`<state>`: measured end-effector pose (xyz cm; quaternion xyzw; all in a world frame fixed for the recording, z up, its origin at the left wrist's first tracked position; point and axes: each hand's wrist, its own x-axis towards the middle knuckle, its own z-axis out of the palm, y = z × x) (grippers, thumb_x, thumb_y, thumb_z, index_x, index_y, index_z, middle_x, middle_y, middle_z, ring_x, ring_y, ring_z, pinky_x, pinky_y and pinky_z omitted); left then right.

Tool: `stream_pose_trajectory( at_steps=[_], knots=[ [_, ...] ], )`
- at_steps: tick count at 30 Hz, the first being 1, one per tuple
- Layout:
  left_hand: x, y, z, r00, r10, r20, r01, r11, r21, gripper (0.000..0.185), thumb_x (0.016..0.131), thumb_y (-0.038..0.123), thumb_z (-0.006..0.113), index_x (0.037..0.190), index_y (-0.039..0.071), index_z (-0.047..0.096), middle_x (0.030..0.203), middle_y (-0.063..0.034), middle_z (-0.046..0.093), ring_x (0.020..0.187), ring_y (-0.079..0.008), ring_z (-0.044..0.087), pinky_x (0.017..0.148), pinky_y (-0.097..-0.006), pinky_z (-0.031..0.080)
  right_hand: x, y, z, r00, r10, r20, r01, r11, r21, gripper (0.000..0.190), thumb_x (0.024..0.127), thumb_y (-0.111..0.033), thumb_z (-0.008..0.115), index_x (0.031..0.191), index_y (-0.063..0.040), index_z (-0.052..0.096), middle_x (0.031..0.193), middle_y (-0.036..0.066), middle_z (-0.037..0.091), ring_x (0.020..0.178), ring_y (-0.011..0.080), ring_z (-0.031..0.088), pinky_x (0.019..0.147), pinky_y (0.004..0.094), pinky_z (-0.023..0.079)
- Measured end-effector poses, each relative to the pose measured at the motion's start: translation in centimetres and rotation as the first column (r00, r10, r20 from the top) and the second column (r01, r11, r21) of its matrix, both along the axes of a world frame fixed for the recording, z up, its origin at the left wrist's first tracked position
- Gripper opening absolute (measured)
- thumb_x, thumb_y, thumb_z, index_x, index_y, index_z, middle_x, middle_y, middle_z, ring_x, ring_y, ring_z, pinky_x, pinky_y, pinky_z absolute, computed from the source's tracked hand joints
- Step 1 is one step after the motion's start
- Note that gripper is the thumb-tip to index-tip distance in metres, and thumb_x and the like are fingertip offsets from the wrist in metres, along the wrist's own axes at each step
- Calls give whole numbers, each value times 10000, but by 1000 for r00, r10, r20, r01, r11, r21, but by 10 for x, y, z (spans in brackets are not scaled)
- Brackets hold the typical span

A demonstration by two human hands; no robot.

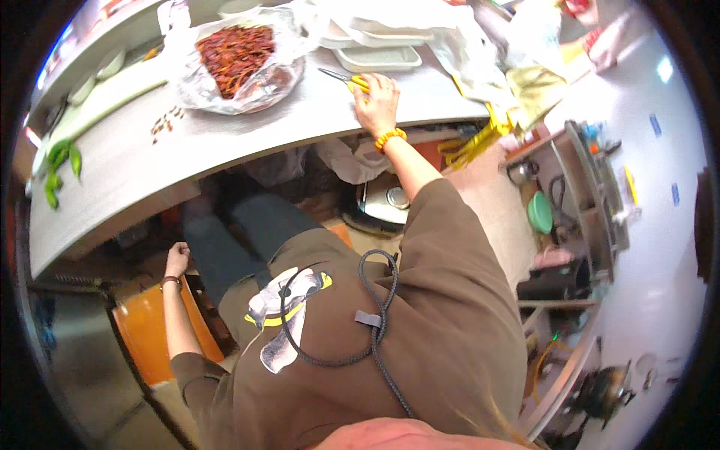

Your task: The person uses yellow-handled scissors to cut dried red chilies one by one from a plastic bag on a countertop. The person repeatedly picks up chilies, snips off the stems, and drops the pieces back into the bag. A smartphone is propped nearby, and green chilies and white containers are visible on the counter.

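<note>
On the white tabletop [315,104], my right hand [378,101] is on the yellow handles of a pair of scissors [355,83], its fingers curled over them. The blades point left, towards a clear plastic bag [275,90]. Dried red chillies [236,56] fill the bag, which lies with its mouth spread wide. Just behind the scissors stands a white tray [379,59]. Down by my side, below the table's edge, hangs my left hand [178,259]. It is near an orange chair [146,326]; its fingers look curled, and nothing shows in them.
Fresh green peppers [62,166] lie at the table's left end. Small seeds or scraps [167,124] are scattered left of the bag. White plastic bags [472,56] and a yellow bag [495,124] crowd the right end. Under the table sits a rice cooker-like appliance [385,199].
</note>
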<state>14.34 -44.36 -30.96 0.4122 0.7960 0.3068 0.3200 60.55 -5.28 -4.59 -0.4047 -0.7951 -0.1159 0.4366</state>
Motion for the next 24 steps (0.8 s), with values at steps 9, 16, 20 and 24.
stream_pose_trajectory(
  at_steps=[9, 16, 20, 24],
  knots=[
    [37, 84, 98, 906, -151, 397, 244, 950, -195, 416, 917, 147, 573, 1313, 60, 480, 1082, -22, 640, 957, -137, 609, 793, -299, 484, 78, -50, 3, 979, -181, 91, 144, 939, 311, 275, 809, -246, 646, 1038, -94, 647, 976, 185, 672, 904, 327, 619, 871, 478, 429],
    [33, 135, 88, 920, 33, 389, 80, 959, -272, 442, 913, 237, 591, 1327, 139, 471, 1208, -36, 599, 1048, -175, 600, 837, -315, 483, 339, -204, -151, 697, -717, 20, 672, 643, -367, 547, 818, -140, 633, 1320, -15, 452, 1288, 229, 503, 1241, 369, 431, 1053, 435, 349],
    [-3, 130, 78, 955, 73, 289, 75, 879, -471, 524, 922, 219, 584, 1388, 117, 368, 1178, -63, 599, 1056, -188, 597, 833, -348, 504, 380, -272, -243, 417, -906, 75, 680, 255, -688, 570, 840, -121, 544, 1378, -21, 384, 1385, 254, 392, 1248, 407, 434, 1011, 484, 389],
    [80, 98, 131, 976, 156, 152, -114, 960, -255, 542, 907, 217, 598, 1390, 112, 377, 1193, -76, 573, 1006, -184, 587, 842, -373, 498, 376, -271, -296, 361, -896, 258, 658, 49, -752, 578, 832, -126, 540, 1376, -13, 382, 1347, 280, 417, 1209, 405, 465, 999, 498, 395]
  ],
)
